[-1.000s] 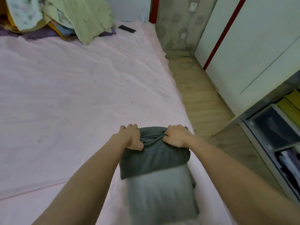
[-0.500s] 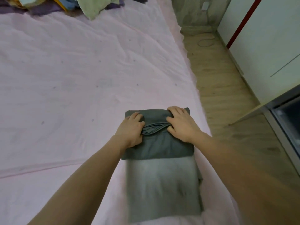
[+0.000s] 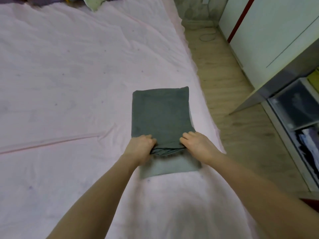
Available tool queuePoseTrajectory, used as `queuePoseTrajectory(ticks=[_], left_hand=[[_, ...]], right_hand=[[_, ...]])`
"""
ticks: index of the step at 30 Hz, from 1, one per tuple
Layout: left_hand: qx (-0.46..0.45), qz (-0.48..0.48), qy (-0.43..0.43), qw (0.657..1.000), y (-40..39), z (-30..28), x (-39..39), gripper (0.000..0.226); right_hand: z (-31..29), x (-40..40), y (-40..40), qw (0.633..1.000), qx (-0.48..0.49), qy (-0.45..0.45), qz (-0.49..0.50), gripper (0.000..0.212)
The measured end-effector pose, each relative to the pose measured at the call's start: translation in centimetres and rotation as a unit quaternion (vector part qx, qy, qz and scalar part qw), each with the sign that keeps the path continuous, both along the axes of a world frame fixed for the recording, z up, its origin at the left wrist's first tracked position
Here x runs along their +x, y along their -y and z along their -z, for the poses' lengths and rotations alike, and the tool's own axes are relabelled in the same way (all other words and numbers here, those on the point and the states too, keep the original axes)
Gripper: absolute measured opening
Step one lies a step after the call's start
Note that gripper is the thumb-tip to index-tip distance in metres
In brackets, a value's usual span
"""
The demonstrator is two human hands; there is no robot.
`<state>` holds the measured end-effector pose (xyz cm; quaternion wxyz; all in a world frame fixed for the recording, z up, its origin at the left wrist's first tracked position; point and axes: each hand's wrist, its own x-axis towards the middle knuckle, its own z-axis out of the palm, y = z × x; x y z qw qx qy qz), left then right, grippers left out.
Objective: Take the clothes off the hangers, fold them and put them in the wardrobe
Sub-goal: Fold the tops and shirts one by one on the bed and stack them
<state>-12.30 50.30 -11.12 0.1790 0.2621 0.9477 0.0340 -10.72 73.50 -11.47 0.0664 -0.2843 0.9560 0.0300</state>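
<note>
We find the grey garment lying flat on the pink bedsheet, near the bed's right-hand edge and just beside the strip of wooden floor that separates the bed from the wardrobe; this placement likely keeps the finished fold within short carrying reach of the open shelves. The garment is folded into a compact rectangle; its long axis runs away from us, roughly parallel to the bed's edge, with the square far end pointing toward the head of the bed and the near end under our hands. We hold the near edge of the upper layer at both corners; the left hand curls its fingers round the bunched cloth at the left corner, and the right hand pinches the same edge at the right corner, fingers bent over the fabric. We judge that this two-corner grip keeps the layer taut and square, so the edge lands evenly on the paler lower layer that shows beneath it; the exact fingertip contact is blurred, so we cannot tell how deep each grip goes. A heap of other clothes lies at the far end of the bed, well apart from the garment.
</note>
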Motion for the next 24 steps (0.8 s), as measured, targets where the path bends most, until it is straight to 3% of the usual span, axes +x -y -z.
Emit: queuePoseTrajectory(ticks=[6, 11, 17, 20, 24], left_hand=[[-0.018, -0.036, -0.084, 0.996, -0.7, 5.1, 5.3, 0.019], [0.025, -0.032, -0.153, 0.987, -0.5, 7.6, 7.6, 0.016], [-0.079, -0.031, 0.002, 0.996, -1.8, 6.9, 9.1, 0.04], [-0.043, -0.089, 0.068, 0.993, -2.2, 4.6, 7.6, 0.038], [0.01, -0.124, 0.004, 0.992, -2.9, 2.7, 3.3, 0.034]], right_hand=[[4.2, 4.8, 1.2, 0.999, 0.01, -0.036, 0.017, 0.032], [6.1, 6.8, 0.8, 0.993, -0.003, -0.084, 0.08, 0.026], [7.1, 9.0, 1.4, 0.983, 0.062, 0.108, 0.135, 0.028], [5.3, 7.6, 0.8, 0.98, -0.028, 0.069, 0.182, 0.023], [3.5, 2.4, -0.4, 0.959, -0.127, -0.009, 0.253, 0.023]])
